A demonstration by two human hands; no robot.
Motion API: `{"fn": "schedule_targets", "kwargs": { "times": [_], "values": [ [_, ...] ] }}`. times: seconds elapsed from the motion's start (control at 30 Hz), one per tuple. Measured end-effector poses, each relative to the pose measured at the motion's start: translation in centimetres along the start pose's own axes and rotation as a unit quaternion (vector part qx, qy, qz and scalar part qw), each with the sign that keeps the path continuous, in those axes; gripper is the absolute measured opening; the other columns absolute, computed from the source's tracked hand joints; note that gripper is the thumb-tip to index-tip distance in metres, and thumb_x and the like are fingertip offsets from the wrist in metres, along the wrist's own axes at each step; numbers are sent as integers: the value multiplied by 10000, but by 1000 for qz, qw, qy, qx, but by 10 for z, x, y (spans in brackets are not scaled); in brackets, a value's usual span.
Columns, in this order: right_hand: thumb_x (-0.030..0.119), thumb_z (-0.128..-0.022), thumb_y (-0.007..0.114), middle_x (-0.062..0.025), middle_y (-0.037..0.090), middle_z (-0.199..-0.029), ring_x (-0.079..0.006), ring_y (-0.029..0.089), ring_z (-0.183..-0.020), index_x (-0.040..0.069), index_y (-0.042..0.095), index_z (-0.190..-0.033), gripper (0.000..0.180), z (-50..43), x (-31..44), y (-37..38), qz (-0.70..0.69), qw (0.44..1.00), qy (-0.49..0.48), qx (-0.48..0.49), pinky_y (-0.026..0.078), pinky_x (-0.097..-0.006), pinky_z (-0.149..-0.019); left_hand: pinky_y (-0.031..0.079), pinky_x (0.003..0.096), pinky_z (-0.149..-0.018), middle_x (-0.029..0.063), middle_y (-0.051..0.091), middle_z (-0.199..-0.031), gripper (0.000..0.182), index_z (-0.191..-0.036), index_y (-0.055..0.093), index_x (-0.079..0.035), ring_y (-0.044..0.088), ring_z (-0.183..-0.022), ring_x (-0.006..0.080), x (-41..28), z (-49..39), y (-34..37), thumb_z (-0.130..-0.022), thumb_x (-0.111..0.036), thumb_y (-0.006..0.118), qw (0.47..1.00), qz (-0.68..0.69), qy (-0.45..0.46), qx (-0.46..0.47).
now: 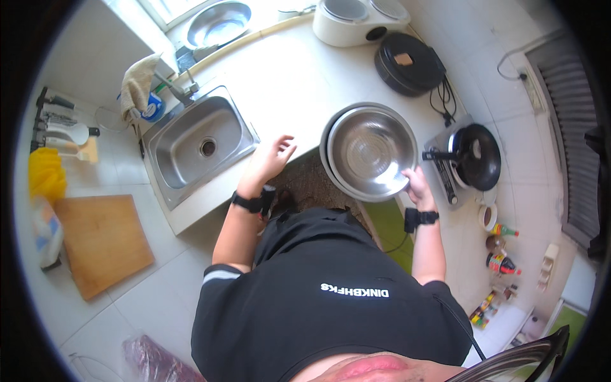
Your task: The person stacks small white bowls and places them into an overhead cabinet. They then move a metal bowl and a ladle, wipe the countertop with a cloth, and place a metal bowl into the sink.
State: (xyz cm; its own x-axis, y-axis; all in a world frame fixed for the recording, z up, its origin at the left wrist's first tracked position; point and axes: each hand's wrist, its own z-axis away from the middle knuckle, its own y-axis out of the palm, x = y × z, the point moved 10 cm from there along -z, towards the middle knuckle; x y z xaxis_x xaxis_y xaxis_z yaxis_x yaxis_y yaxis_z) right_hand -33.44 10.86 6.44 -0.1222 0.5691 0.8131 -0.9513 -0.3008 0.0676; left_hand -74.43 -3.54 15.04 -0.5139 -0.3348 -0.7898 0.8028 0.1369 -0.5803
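Observation:
My right hand (418, 187) grips the near right rim of a stainless steel bowl (372, 148), its thumb over the edge. That bowl sits inside a slightly larger metal bowl (329, 164), whose rim shows around its left and lower sides; whether my fingers also hold the outer one is hidden. Both are at the front edge of the white countertop (286, 90). To their left, my left hand (274, 157) is raised with fingers apart and slightly curled, holding nothing, near the corner of the stainless steel sink (200, 138).
A black round electric pan (410, 64) with a cord and a white appliance (353, 24) stand at the back. On the right are a black frying pan (477, 157) on a stove (441, 176) and several sauce bottles. A wooden cutting board (105, 243) is at left.

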Motion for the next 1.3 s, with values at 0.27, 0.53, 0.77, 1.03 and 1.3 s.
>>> {"fn": "schedule_targets", "kwargs": {
  "times": [0.27, 0.53, 0.77, 1.03, 1.3],
  "values": [
    [23, -932, 453, -176, 675, -987, -304, 717, -844, -91, 581, -1090, 233, -176, 56, 206, 14, 995, -51, 85, 635, -459, -719, 558, 346, -808, 162, 727, -990, 325, -1198, 653, -3, 701, -897, 236, 99, 82, -90, -936, -194, 663, 976, 92, -109, -163],
    [38, -933, 440, -195, 660, -1060, -338, 709, -935, -63, 515, -1211, 305, -302, 72, 327, 3, 986, -38, 161, 628, -520, -750, 543, 336, -833, 153, 736, -998, 313, -1216, 659, -6, 697, -908, 212, 128, 137, -98, -951, -174, 657, 918, 105, -264, -277],
    [39, -914, 489, -184, 638, -1026, -344, 682, -897, -47, 520, -1190, 291, -372, 69, 382, 12, 989, -34, 146, 607, -533, -749, 523, 316, -862, 97, 706, -1020, 308, -1224, 640, 13, 650, -940, 167, 142, 179, -85, -982, -177, 636, 858, 168, -325, -362],
    [127, -978, 500, -215, 614, -1200, -365, 653, -1052, -20, 458, -1339, 392, -391, 51, 434, -53, 972, 69, 219, 573, -545, -875, 521, 311, -857, 78, 692, -1002, 302, -1218, 644, -6, 638, -929, 151, 142, 211, -91, -977, -188, 638, 843, 133, -353, -384],
    [375, -981, 628, -236, 323, -1546, -367, 488, -1321, 63, 258, -1533, 734, -313, 74, 382, 34, 985, 35, 166, 537, -473, -994, 543, 346, -835, 138, 723, -1017, 318, -1221, 644, -13, 686, -925, 217, 159, 154, -146, -966, -202, 638, 906, 109, -268, -308]
  ]
}}
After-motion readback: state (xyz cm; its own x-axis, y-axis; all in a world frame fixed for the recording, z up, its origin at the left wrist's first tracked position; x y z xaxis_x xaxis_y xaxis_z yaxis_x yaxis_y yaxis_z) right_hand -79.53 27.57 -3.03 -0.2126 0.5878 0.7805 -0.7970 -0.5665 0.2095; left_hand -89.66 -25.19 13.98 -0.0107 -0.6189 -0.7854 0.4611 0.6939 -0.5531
